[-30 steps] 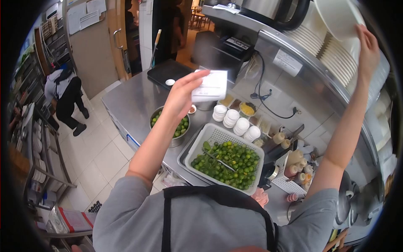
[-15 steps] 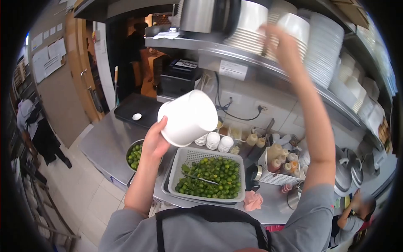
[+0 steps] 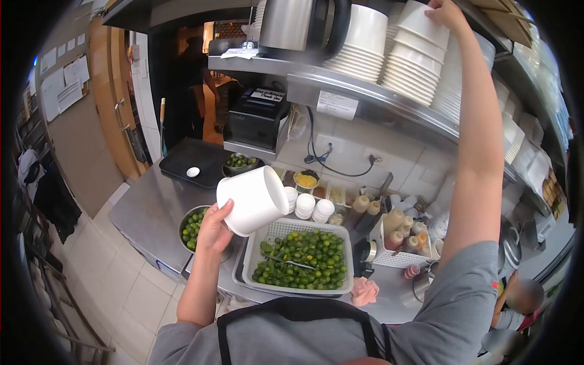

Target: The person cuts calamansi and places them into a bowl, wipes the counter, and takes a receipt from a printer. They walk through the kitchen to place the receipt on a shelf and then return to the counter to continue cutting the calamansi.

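Note:
In the head view, my left hand [image 3: 214, 229] grips a white paper tub [image 3: 252, 199] near its base. The tub is tilted sideways above the counter, its mouth facing right. My right hand [image 3: 447, 14] is raised to the shelf at the top, its fingers closed on the topmost white bowl [image 3: 420, 25] of an upside-down stack [image 3: 413, 70]. Below the tub, a grey perforated basket [image 3: 243, 267] holds many small green limes [image 3: 304, 258], with metal tongs [image 3: 292, 262] lying across them.
A pot of limes [image 3: 193, 228] stands at the left, by a black tray [image 3: 182, 159]. Small white cups [image 3: 305, 205], a basket of sauce bottles [image 3: 398, 258] and a pink cloth [image 3: 365, 291] are on the counter. The metal shelf [image 3: 377, 91] carries a kettle [image 3: 291, 27]. Another person is at lower right.
My right hand has moved up and right onto the top bowl of the stack. The tub in my left hand has shifted left and down, uncovering a dark bowl of limes.

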Demonstrator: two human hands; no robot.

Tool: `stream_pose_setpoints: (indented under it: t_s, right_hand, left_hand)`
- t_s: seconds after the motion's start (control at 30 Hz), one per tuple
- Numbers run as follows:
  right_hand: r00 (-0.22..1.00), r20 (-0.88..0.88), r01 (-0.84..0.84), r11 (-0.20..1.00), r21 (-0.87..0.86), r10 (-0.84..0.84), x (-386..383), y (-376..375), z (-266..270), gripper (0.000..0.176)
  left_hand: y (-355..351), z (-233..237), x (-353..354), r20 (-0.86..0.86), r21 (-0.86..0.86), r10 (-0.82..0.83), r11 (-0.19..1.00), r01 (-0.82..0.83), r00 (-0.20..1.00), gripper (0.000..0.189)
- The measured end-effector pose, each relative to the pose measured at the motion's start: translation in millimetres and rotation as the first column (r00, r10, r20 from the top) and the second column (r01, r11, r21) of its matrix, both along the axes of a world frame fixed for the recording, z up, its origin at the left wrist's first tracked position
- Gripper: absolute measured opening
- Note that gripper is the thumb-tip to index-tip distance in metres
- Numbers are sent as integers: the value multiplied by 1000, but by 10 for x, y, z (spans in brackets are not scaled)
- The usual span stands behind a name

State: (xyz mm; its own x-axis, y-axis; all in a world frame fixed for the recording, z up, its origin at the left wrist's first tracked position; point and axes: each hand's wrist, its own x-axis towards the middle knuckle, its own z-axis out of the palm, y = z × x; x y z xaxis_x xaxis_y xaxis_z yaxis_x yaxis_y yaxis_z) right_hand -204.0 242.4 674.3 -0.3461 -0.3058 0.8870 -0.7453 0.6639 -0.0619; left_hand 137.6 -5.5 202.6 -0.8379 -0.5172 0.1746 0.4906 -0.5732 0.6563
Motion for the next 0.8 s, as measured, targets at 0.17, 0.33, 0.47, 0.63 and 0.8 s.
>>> stream_pose_setpoints:
  t_s: [0.17, 0.33, 0.47, 0.63, 0.8]
  right_hand:
    - [973, -226, -23, 997, 70, 38, 761, -55, -364, 14]
    - [861, -382, -289, 941, 177, 336, 1053, 40, -971, 23]
    - [602, 213, -782, 623, -38, 769, 1582, 251, -1934, 12]
    - [109, 701, -693, 559, -455, 705, 1166, 166, -3389, 16]
    - [-357, 601, -233, 555, -799, 715, 518, 40, -4880, 26]
  left_hand:
    - [102, -107, -22, 82, -135, 67, 989, -56, 994, 30]
    - [420, -246, -138, 408, -842, 329, 496, 212, 852, 26]
    - [831, -938, -388, 181, -973, 397, -62, 223, 900, 20]
    - [1062, -1578, -646, 211, -828, 465, -383, 410, 860, 21]
    - [863, -1324, -422, 156, -931, 468, -225, 288, 870, 22]
